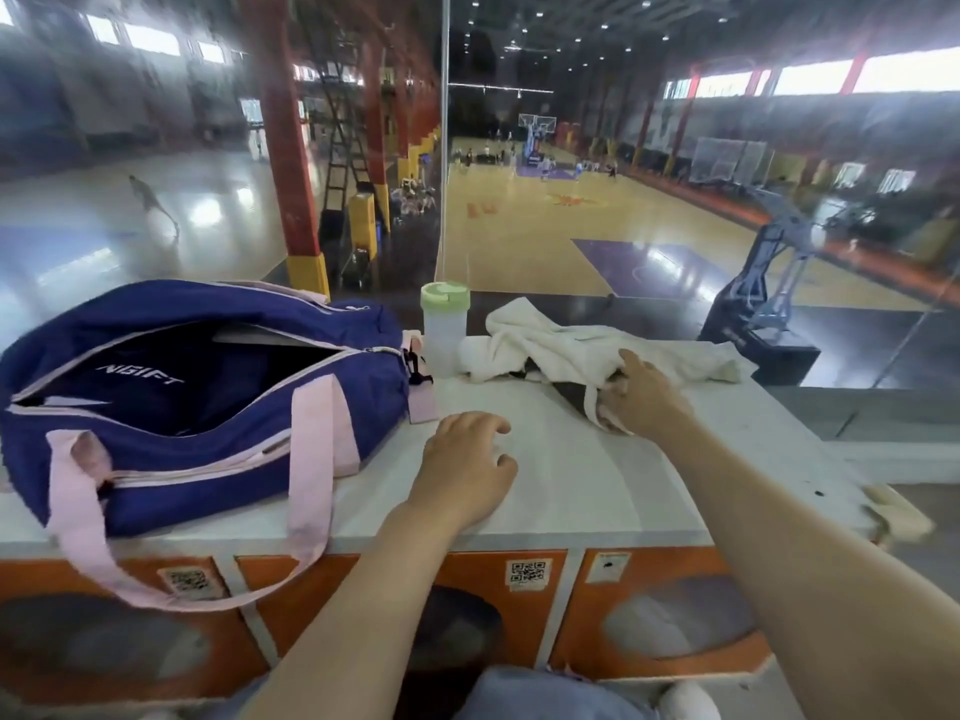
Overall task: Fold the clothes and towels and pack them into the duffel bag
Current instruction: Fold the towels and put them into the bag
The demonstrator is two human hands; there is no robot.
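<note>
— What are the hands doing?
— The right hand (641, 394) reaches far and right, its fingers curled into the near edge of the white towel (587, 345), gripping the cloth. The left hand (465, 465) rests palm down on the white counter (571, 480), fingers loosely bent, holding nothing.
— How does the towel lie?
— Crumpled, not folded, its long axis running left to right along the far side of the counter. Something dark shows under its near edge; I cannot tell what. The towel sits just beyond the right hand and well to the right of the left one.
— And the bag?
— The blue duffel bag (197, 402) with pink straps lies left of the left hand, long axis left to right, zip open on top. Between bag and towel stands a clear bottle (444, 330) with a green lid
</note>
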